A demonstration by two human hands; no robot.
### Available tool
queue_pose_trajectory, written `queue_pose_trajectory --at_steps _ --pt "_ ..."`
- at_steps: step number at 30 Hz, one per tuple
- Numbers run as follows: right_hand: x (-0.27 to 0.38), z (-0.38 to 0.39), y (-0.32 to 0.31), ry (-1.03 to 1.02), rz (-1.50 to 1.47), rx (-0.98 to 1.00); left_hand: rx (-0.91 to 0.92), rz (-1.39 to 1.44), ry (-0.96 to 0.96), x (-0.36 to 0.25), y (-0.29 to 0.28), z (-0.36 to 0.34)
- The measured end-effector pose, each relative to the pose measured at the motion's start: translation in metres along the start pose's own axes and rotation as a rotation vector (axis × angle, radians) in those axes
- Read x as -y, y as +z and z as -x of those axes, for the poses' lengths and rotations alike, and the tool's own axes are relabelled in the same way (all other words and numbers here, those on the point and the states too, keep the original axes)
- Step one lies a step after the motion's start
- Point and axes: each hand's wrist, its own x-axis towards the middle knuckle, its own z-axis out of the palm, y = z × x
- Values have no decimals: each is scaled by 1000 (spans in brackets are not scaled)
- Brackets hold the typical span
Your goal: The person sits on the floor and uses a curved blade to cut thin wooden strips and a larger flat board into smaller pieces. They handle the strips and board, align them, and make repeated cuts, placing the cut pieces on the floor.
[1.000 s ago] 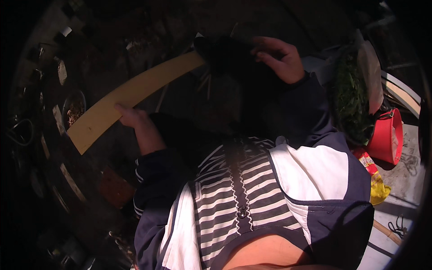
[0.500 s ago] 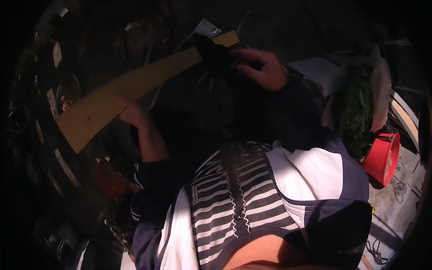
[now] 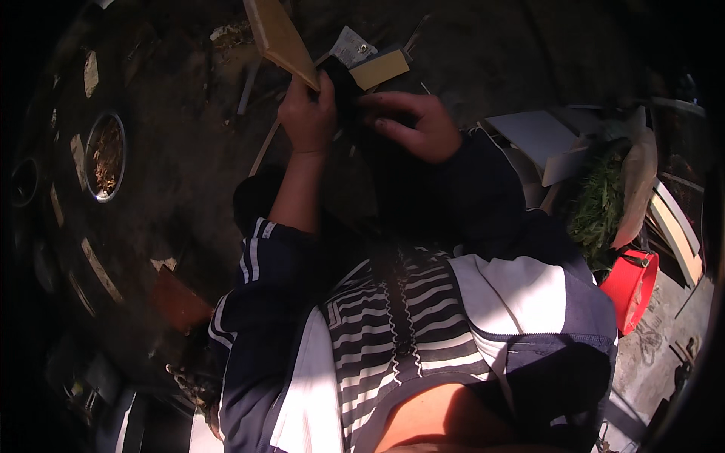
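- Tan board (image 3: 281, 41): at the top, left of centre; lower end in the left hand (image 3: 306, 117), upper end running out of view at the top edge. It stands steeply, leaning leftward toward its top.
- Left grip: closed around the board's lower end, thumb side toward the dark shape; no other object seen in it.
- Right hand (image 3: 423, 128): fingers curved, thumb set apart from the index finger. Fingertips lie in shadow near the dark shape (image 3: 341, 79); whether they hold anything, cannot tell.
- Yellow strip (image 3: 381, 69): short, juts out right of the dark shape, just above the right fingertips. Contact with them unclear.
- White card (image 3: 352, 47): just above the strip.
- Bowl (image 3: 124, 155): well left of both hands, holds brown shreds (image 3: 107, 160).
- Right side: grey panel (image 3: 532, 136), leafy greens (image 3: 600, 196), pale bag (image 3: 638, 181) beside the greens, red bucket (image 3: 628, 291) below them.
- Orange-brown block (image 3: 177, 298): lower left, near the left sleeve (image 3: 253, 260).
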Motion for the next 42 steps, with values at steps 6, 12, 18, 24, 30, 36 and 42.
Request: queue_pose_trajectory --at_steps 6,12,18,24,30,36,42 --pt "17 15 -40 -246 -62 -594 125 -159 363 -59 71 2" --pt "45 -6 -56 -245 -171 -828 256 -176 328 -51 88 16" --pt "50 -45 -63 -127 171 -784 414 86 199 -22 42 -5" --pt "82 -53 -14 -358 376 -484 185 662 -266 67 -13 -29" --pt "103 -67 33 -684 574 -99 511 1239 15 9 -85 -77" --pt "110 -90 22 -687 501 91 460 978 -9 2 -93 -78" --pt "104 -97 24 -668 451 180 173 918 -36 -2 -97 -47"
